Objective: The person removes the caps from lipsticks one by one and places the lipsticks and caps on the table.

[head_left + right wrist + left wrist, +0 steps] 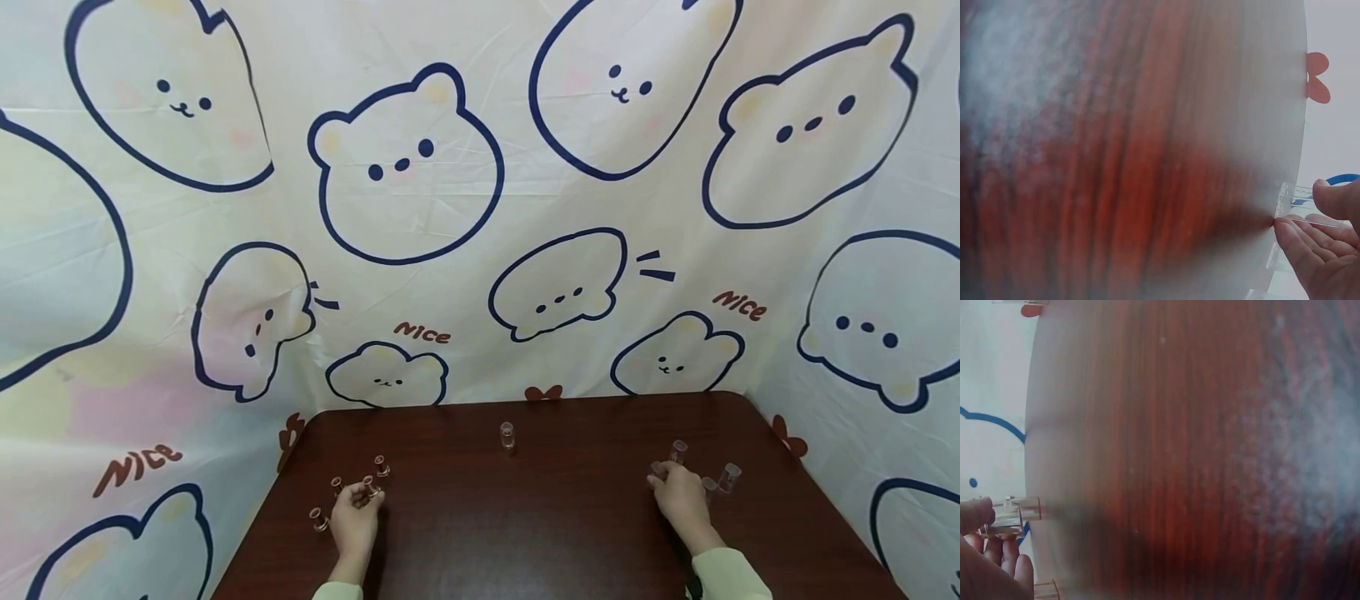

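Note:
At the left of the table my left hand [355,518] pinches a small clear container [371,484] with a coppery rim, between thumb and fingers; the left wrist view shows its clear wall [1009,514] past the fingertips. Similar rimmed containers stand around that hand: one at its left [318,520], one behind [382,466], and one partly hidden by the fingers [337,484]. Over on the right, my right hand [682,498] pinches a clear plastic-looking cylinder [1294,199] between thumb and fingers. Near it stand other clear cylinders [678,452], [729,477], with one partly behind the hand [708,484].
Another clear cylinder [507,435] stands alone near the back middle of the dark brown table [517,525]. Pale cloth [465,333] printed with blue-outlined animal faces hangs behind and beside the table.

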Tool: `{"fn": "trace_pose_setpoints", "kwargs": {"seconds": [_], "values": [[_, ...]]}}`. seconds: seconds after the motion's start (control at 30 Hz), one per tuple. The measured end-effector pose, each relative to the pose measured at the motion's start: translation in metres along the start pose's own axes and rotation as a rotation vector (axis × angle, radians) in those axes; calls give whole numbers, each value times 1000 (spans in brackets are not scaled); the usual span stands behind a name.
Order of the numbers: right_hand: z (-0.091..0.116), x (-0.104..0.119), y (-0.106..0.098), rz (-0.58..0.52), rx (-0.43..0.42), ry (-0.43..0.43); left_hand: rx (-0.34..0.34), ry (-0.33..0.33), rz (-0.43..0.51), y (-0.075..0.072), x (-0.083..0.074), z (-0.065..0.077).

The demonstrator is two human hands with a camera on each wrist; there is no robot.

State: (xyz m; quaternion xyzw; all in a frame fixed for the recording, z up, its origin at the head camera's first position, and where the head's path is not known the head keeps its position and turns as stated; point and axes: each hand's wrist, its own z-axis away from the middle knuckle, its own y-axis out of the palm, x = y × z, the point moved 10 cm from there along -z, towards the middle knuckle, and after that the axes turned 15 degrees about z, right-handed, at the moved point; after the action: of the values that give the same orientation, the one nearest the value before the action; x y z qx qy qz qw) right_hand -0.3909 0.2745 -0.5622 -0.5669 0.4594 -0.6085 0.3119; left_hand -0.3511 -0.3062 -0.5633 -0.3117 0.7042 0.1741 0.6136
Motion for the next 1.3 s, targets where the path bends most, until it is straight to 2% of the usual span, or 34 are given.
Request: {"fn": "trace_pose_setpoints", "kwargs": {"seconds": [0.43,0.67,1.07,1.3], "values": [[-3,2,-1,43,3,-12,23,6,-28,3,5,-4],[-1,2,1,3,16,-14,41,13,-43,4,5,-4],[-1,3,2,1,18,-20,86,-20,-88,7,9,-5],[0,3,1,0,3,-27,100,-10,-111,9,9,-6]]}}
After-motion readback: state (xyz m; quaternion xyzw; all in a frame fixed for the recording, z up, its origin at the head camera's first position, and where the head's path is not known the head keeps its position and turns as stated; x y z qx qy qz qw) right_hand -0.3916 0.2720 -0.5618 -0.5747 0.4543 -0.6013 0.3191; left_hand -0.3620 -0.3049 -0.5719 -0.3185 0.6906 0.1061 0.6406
